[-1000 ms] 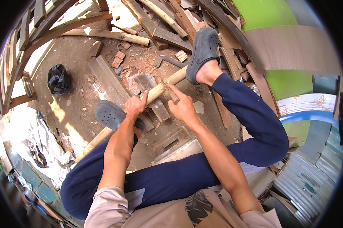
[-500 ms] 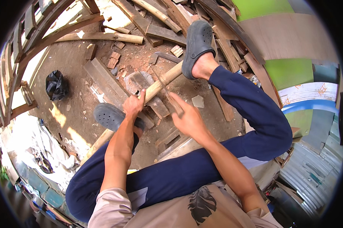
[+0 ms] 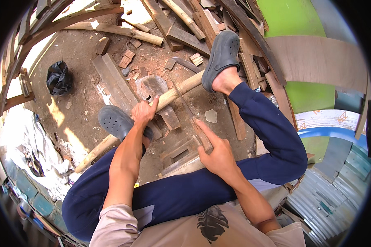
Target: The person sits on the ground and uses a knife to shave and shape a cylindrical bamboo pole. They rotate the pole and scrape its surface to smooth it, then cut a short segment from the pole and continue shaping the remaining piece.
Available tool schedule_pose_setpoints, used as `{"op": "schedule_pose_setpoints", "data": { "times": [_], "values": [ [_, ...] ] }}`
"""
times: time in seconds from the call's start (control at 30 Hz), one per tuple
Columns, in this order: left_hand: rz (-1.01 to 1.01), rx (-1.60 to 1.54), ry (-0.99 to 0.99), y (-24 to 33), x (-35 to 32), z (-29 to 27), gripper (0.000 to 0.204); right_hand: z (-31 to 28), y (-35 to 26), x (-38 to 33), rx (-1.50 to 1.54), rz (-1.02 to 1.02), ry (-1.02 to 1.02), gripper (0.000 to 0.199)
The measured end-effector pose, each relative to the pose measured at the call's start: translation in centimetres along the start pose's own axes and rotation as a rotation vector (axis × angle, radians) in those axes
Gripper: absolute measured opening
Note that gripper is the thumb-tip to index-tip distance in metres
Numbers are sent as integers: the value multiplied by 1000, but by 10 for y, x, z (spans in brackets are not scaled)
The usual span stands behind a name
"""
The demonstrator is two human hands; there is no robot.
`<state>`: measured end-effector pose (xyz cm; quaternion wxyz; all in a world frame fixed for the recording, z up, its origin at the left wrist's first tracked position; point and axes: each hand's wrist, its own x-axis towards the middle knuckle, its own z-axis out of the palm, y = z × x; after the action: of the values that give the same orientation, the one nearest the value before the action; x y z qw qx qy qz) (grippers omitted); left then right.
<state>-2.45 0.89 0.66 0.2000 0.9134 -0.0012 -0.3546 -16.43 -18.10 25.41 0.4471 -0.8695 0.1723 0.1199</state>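
Note:
I sit with a long pale wooden pole (image 3: 175, 94) slanting across the ground in front of me. My left hand (image 3: 143, 112) is closed around its middle. My right hand (image 3: 216, 155) grips the wooden handle (image 3: 202, 135) of a long thin blade (image 3: 182, 98), whose tip points up across the pole. My right foot in a grey clog (image 3: 222, 57) presses on the pole's far end. The left clog (image 3: 119, 122) rests near the pole, beside my left hand.
A grey stone block (image 3: 151, 86) lies under the pole. Flat planks (image 3: 113, 82) and wood offcuts lie on the dirt, with a black bag (image 3: 58, 78) at left. Stacked timber fills the top; a plywood sheet (image 3: 317, 57) and corrugated metal (image 3: 325, 201) stand at right.
My right hand has drawn back from the pole toward my body, bringing the blade with it. The left hand has stayed gripping the pole.

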Motion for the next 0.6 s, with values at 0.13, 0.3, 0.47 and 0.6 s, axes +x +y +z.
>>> {"op": "schedule_pose_setpoints", "data": {
  "times": [0.13,0.3,0.47,0.6],
  "values": [
    [25,9,14,1,3,4,92,4,-13,50,-34,309,-145,69],
    [15,47,21,1,-8,1,89,13,7,67,33,275,-95,63],
    [26,31,48,0,-3,3,88,-6,4,-6,92,-37,80,66],
    [52,51,46,7,0,3,88,14,23,66,56,271,-29,68]
  ]
}}
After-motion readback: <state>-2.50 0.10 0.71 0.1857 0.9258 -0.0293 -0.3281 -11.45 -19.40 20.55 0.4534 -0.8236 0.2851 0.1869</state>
